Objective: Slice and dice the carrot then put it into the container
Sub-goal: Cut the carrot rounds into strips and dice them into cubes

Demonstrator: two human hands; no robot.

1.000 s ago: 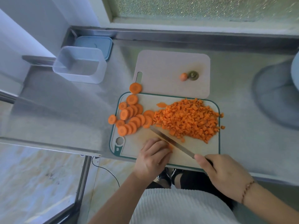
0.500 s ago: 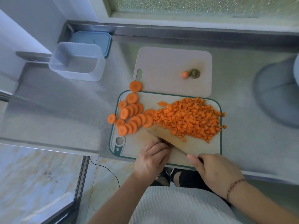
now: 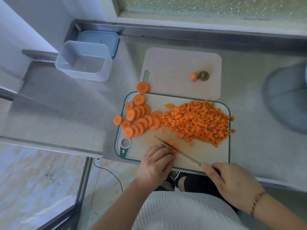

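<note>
On the green-rimmed cutting board (image 3: 214, 156) lies a big heap of diced carrot (image 3: 199, 122) at the right and a cluster of round carrot slices (image 3: 139, 118) at the left. My right hand (image 3: 232, 183) grips a knife (image 3: 181, 153) whose blade slants across the board's near part. My left hand (image 3: 156, 165) curls over a few carrot pieces (image 3: 172, 146) beside the blade. The clear empty container (image 3: 84, 62) stands at the far left of the steel counter.
A second pale board (image 3: 174, 67) behind carries two carrot ends (image 3: 198, 76). A blue lid (image 3: 106, 39) lies behind the container. One slice (image 3: 118, 120) rests off the board on the counter. A grey round object (image 3: 289, 97) sits at the right edge.
The knife has shifted along the carrot under my left hand, leaving small cut pieces beside the blade. My right hand has moved slightly right and nearer.
</note>
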